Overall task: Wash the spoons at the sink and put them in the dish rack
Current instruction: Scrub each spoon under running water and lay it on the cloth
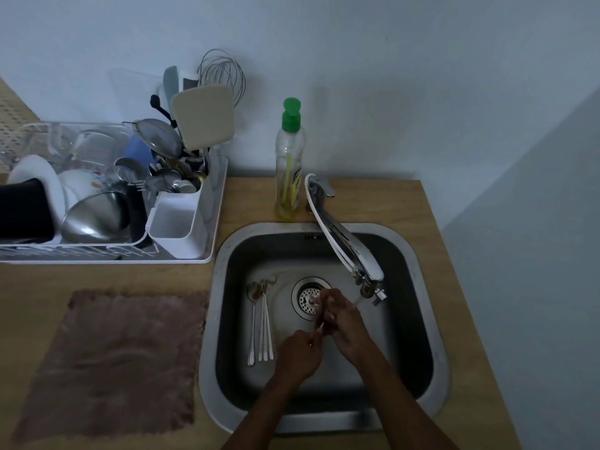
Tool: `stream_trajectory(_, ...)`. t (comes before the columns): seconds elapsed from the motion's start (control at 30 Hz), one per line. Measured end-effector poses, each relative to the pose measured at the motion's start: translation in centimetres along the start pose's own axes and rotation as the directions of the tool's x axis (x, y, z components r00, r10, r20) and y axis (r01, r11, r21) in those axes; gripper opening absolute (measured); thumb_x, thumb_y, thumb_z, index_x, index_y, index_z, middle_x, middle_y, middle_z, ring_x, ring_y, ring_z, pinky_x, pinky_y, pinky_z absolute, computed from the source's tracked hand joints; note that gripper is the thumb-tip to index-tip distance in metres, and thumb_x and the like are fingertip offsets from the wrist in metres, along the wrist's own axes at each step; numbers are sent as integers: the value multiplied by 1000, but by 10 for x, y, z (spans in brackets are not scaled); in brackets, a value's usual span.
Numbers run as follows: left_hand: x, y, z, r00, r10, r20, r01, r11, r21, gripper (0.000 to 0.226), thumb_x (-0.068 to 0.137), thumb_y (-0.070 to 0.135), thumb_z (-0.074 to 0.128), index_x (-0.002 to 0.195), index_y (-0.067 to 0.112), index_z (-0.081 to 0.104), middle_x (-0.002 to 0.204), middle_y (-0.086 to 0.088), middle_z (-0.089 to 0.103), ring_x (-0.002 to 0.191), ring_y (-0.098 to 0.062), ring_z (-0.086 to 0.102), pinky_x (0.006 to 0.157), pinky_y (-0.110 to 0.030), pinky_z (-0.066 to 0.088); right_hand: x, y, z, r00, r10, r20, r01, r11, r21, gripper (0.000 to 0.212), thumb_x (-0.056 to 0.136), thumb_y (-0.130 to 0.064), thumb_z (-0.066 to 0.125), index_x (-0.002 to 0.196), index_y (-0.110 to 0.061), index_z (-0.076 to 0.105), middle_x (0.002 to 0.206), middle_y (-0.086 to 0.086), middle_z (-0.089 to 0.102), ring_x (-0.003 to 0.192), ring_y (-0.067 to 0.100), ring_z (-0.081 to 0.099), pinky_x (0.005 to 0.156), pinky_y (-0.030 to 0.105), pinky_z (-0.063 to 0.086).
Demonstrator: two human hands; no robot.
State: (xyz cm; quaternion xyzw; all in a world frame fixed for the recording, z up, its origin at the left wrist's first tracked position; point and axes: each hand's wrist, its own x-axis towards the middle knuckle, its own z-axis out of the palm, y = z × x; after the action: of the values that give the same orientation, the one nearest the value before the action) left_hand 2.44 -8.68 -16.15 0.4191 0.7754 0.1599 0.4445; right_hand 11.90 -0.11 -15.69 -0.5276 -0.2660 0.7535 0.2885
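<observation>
In the lower centre of the frame, both hands are inside the square stainless steel sink (431, 319) and hold one thin metal spoon (319, 329) between them. The left hand (300, 352) is curled and pinches the lower end of the handle. The right hand (344, 323), a little higher and to the right, has its fingers (328, 303) curled over the upper part of the spoon, so the bowl is hidden. These fingers are just beside the round perforated drain strainer (305, 298) and below the outlet of the long chrome faucet (347, 248), which reaches down from the upper right over the basin.

Left of the hands, several long-handled metal spoons (261, 323) lie side by side on the sink bottom, with the bowls toward the top of the frame. They look stained.

At the upper left stands the white plastic dish rack (201, 258), full of plates, bowls and a steel lid. Its white cutlery holder (175, 228) is on the side nearest to the sink.

A clear bottle of yellow dish soap with green cap (290, 177) stands on the light wooden counter (418, 203) just behind the sink, beside the faucet base. A brown fluffy cloth (120, 358) lies flat at the lower left.
</observation>
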Motion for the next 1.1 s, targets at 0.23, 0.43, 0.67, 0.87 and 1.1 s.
stream_trajectory(0.23, 7, -17, -36, 986, 145, 79, -157, 972, 175, 41, 98, 49, 41, 71, 25, 61, 75, 2, 64, 71, -17, 62, 69, -30, 48, -7, -16, -19, 933, -328, 149, 341, 674, -656, 22, 104, -22, 47, 91, -30, 63, 70, -2, 67, 58, 8, 60, 51, 20, 47)
stream_trajectory(0.43, 27, -9, -73, 887, 456, 73, -433, 765, 476, 40, 94, 59, 39, 70, 32, 57, 70, 11, 63, 68, -8, 60, 69, -31, 51, -11, -50, -41, 893, -68, 445, 449, 218, -867, 26, 105, -40, 38, 89, -42, 59, 64, -8, 58, 52, -8, 54, 55, 7, 40)
stream_trajectory(0.67, 33, -10, -70, 885, 464, 31, -425, 779, 460, 42, 90, 63, 35, 70, 35, 60, 70, 14, 64, 68, -5, 60, 68, -33, 53, -22, -64, -45, 878, 166, 448, 290, 560, -776, 16, 103, -11, 45, 104, -17, 59, 82, -3, 65, 62, 3, 53, 48, 16, 44)
stream_trajectory(0.87, 25, -8, -62, 878, 478, -39, -409, 788, 460, 40, 96, 56, 41, 72, 30, 60, 76, 10, 65, 72, -10, 60, 64, -29, 44, -17, -40, -40, 945, -145, 294, 316, 643, -697, 24, 104, -38, 41, 102, -28, 63, 67, -8, 58, 55, 1, 51, 49, 12, 40)
stream_trajectory(1.1, 28, -11, -66, 884, 468, 1, -401, 757, 516, 39, 93, 59, 43, 77, 31, 65, 76, 11, 67, 74, -9, 63, 65, -29, 46, -17, -31, -48, 925, -111, 363, 361, 550, -753, 15, 102, -18, 51, 102, -20, 66, 74, -5, 67, 64, 2, 67, 62, 20, 54)
